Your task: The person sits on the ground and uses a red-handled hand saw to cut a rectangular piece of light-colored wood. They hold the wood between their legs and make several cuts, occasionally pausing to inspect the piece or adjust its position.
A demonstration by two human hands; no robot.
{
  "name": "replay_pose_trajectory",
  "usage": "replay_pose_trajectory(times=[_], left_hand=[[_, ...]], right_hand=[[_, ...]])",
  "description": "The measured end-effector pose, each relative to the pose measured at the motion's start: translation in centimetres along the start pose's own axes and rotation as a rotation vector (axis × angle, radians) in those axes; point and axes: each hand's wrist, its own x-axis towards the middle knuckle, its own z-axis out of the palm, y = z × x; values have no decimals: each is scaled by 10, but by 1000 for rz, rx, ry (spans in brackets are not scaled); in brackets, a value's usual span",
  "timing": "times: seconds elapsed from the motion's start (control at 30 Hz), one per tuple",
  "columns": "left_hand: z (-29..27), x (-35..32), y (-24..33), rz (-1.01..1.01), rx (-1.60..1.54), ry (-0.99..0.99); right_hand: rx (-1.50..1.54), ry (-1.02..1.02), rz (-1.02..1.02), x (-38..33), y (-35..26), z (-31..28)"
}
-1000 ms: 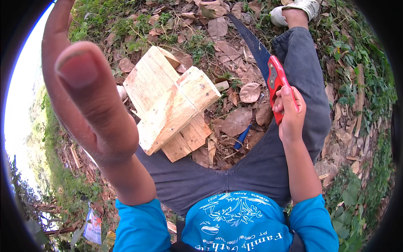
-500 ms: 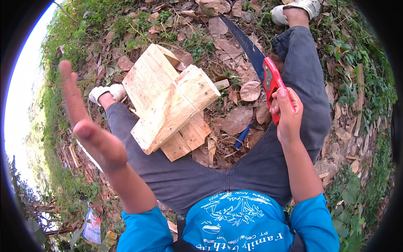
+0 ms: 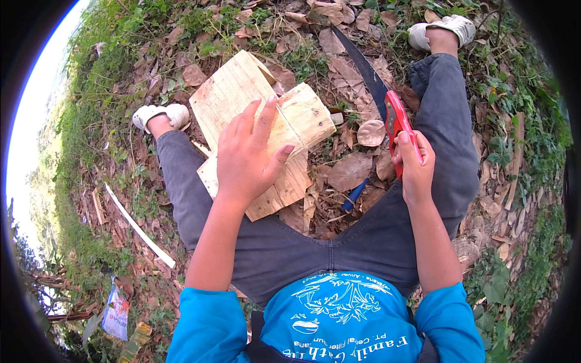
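Observation:
My right hand (image 3: 416, 166) grips the red handle of a curved pruning saw (image 3: 397, 118); its dark blade points up and away, off the ground cover between my legs. With fingers spread, my left hand (image 3: 249, 154) lies over the top board of a nailed wooden piece (image 3: 308, 121) made of pale planks. That hand hides part of the board; I cannot tell how firmly it presses. One wide plank (image 3: 227, 91) of the piece reaches to the far left, and another board (image 3: 275, 196) sticks out toward me beside my left thigh.
A blue tool handle (image 3: 355, 195) lies among dry leaves (image 3: 350, 171) between my legs. Farther left are a thin white strip (image 3: 140, 228) and a printed plastic packet (image 3: 115, 311). My outstretched legs (image 3: 445, 121) flank the wooden piece; grass surrounds the leaves.
My left hand has come down from the raised position at the left onto the wooden piece. The saw stays in my right hand, nearly where it was; the view has shifted slightly.

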Motion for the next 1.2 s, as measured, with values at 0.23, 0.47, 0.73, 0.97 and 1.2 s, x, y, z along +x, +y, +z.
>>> replay_pose_trajectory(times=[0.23, 0.47, 0.73, 0.97, 1.2], left_hand=[[-3, -5, -24, -249, -1090, 67], [-34, -21, -34, -199, -834, 133], [-56, -44, -12, -73, -24, -141], [-50, -42, -25, -90, -114, -122], [-61, -30, -49, -70, -222, -255]], right_hand=[[-224, -229, 28, -1, 16, 4], [-329, -334, 108, -5, 17, 9], [-475, -479, 96, -6, 26, 19], [-623, -667, 29, -9, 46, 33], [-753, -755, 120, -8, 41, 35]])
